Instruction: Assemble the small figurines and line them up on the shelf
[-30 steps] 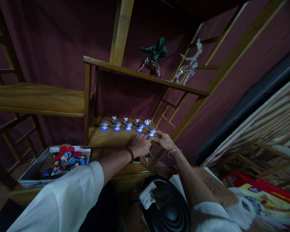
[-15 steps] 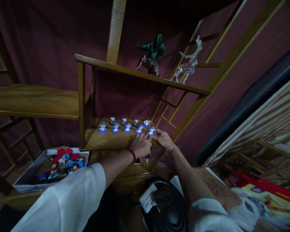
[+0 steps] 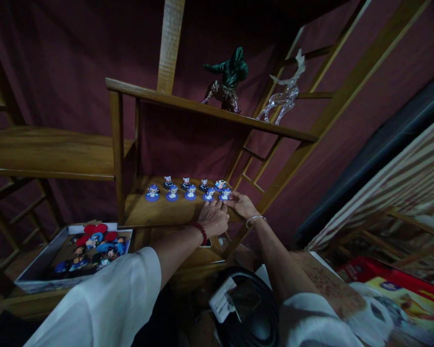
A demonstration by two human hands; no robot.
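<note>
Figurines (image 3: pixel 190 193) on shelf (image 3: pixel 159 213), others (image 3: pixel 79 261) in box (image 3: pixel 39 286)

front figurines (image 3: pixel 190 192) purple and white

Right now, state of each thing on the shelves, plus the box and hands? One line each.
Five purple-based front-row figurines: upright, in a row
Three dark-based back-row figurines: upright, behind the front row
Green hooded statue: upright, one arm outstretched
Clear deer figurine: standing
Box: open-topped, figurines inside
Left hand: fingers extended, near the front row's right end
Right hand: fingers at the rightmost front-row figurine, grip unclear
</note>
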